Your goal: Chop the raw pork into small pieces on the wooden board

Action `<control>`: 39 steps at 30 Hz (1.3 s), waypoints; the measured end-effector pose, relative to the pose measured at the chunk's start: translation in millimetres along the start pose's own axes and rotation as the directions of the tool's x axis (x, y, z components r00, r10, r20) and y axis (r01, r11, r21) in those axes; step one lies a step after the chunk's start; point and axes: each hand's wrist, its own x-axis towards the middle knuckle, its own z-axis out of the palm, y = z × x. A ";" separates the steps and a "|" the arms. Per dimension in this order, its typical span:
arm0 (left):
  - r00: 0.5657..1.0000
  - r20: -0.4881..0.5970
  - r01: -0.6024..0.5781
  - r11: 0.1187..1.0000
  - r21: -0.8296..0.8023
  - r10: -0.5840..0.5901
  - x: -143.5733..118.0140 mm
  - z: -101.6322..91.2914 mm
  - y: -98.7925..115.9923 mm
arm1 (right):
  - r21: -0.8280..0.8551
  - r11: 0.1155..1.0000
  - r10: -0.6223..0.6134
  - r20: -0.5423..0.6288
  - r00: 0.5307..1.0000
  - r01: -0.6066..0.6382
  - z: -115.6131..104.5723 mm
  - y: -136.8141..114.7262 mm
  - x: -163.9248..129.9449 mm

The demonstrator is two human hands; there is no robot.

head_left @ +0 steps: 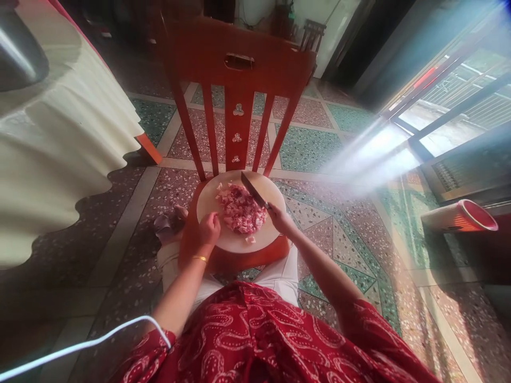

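Red sleeves; right hand (279, 217) fingers grip knife (254, 190) over meat (241, 208), left hand (208, 230) curled beside.

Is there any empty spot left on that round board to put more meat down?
Yes. The cutting board is bare along its near rim, apart from one stray scrap, and at its far left edge. The middle is crowded with chopped meat. The left hand rests on the left side; the right hand holds the knife over the meat.
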 end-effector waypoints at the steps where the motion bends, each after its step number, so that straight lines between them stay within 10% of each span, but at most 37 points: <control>1: 1.000 0.006 0.004 1.000 -0.004 -0.004 0.4 -0.6 0.7 | 0.026 0.999 -0.032 -0.048 0.998 0.034 -7.1 -2.4 -1.0; 6: 1.000 0.001 -0.016 1.000 0.000 0.016 0.6 -0.1 -0.5 | 0.113 0.978 -0.133 -0.313 0.940 0.176 -17.9 -7.5 -7.5; 13: 0.999 0.003 -0.038 0.999 0.018 0.038 0.7 2.4 -3.3 | 0.208 0.978 0.016 -0.006 1.000 -0.014 14.0 13.3 -8.3; 19: 1.000 0.011 -0.013 0.999 0.034 0.013 1.6 -1.5 4.1 | 0.766 0.620 0.200 0.057 0.978 -0.171 10.0 52.3 -48.8; 25: 0.999 -0.004 -0.039 0.999 0.029 0.039 2.9 -1.2 8.5 | 0.845 0.378 0.340 0.253 0.906 -0.378 50.7 80.9 -62.2; 32: 0.998 -0.023 -0.052 0.997 0.054 0.054 2.7 0.7 2.6 | 0.698 0.695 0.111 0.133 0.985 -0.173 52.8 21.0 -7.5; 35: 0.999 -0.018 -0.032 0.998 0.060 0.033 1.8 0.7 0.4 | 0.431 0.901 -0.030 -0.036 0.999 0.043 42.3 4.4 -1.8; 39: 0.998 0.003 -0.055 0.997 0.053 0.055 1.0 0.5 -0.1 | 0.118 0.965 -0.210 -0.193 0.959 0.235 8.7 -13.4 -11.1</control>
